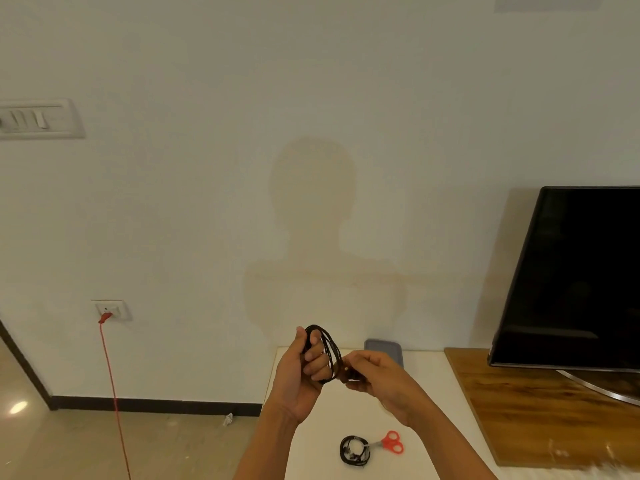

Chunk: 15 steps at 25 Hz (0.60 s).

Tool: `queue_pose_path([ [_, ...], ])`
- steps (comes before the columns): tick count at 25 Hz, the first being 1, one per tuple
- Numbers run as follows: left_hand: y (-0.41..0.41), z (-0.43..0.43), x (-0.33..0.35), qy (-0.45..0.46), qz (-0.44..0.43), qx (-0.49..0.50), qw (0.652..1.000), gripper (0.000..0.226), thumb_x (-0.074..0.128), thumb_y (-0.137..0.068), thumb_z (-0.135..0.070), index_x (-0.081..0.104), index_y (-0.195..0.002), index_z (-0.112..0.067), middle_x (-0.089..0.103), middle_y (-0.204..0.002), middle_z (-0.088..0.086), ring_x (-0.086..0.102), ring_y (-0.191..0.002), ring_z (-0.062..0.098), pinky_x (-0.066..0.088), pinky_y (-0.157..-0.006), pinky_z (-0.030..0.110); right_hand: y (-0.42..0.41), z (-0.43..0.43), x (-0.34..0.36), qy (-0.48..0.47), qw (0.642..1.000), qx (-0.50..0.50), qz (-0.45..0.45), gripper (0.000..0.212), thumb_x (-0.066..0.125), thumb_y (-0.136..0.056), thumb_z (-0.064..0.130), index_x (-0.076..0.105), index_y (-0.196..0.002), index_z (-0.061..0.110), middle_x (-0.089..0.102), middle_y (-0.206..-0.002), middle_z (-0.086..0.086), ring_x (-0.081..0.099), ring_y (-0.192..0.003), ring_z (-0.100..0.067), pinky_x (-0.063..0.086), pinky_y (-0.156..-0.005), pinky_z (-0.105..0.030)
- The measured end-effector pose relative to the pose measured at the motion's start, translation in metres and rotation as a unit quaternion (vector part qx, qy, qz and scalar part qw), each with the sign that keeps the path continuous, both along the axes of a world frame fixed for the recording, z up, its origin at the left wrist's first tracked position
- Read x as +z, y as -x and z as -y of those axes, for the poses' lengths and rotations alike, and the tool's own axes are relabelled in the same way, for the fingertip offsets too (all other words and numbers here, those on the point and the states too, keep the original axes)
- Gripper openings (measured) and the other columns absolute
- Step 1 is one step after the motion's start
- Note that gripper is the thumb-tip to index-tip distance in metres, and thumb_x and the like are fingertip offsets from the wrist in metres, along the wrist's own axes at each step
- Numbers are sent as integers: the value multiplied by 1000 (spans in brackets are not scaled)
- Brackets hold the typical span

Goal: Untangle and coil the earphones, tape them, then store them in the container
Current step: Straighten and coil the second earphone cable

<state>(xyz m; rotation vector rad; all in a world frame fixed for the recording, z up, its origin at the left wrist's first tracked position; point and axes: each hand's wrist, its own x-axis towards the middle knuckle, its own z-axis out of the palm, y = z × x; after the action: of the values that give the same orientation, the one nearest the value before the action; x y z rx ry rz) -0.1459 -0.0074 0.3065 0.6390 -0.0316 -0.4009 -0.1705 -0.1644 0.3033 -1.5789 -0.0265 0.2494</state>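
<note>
Both hands engaged
We find left hand (298, 382) fingers (319, 367) clamped round black coiled earphone cable (331, 344); right hand (384, 382) pinching its end.

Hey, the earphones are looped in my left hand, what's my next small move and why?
Probably tuck the last bit of cable onto the coil: your left hand grips the loops while your right hand pinches the short end right beside them, so little seems left to wind.

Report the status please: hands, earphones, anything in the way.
Left hand holds earphone coil. Right hand pinches it at the side. No tape seen. Scissors, second coil on table; grey container behind hands.
</note>
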Motion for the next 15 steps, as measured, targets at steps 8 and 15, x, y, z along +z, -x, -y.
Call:
queue_pose_path([
  [8, 1, 1, 8, -57, 37, 1, 998, 42, 37, -97, -40, 47, -67, -13, 25, -50, -6, 21, -39, 4, 18, -40, 19, -1, -18, 1, 30, 999, 26, -3, 39, 34, -101, 41, 65, -110, 19, 72, -105, -7, 68, -100, -15, 54, -92, -30],
  [15, -1, 5, 5, -86, 75, 52, 992, 43, 35, -97, -41, 45, -68, -13, 25, -49, -6, 21, -41, 5, 22, -41, 20, -1, -39, -17, -83, 992, -91, 31, 30, 53, -96, 28, 71, -93, 5, 66, -82, -7, 57, -80, -17, 51, -88, -33],
])
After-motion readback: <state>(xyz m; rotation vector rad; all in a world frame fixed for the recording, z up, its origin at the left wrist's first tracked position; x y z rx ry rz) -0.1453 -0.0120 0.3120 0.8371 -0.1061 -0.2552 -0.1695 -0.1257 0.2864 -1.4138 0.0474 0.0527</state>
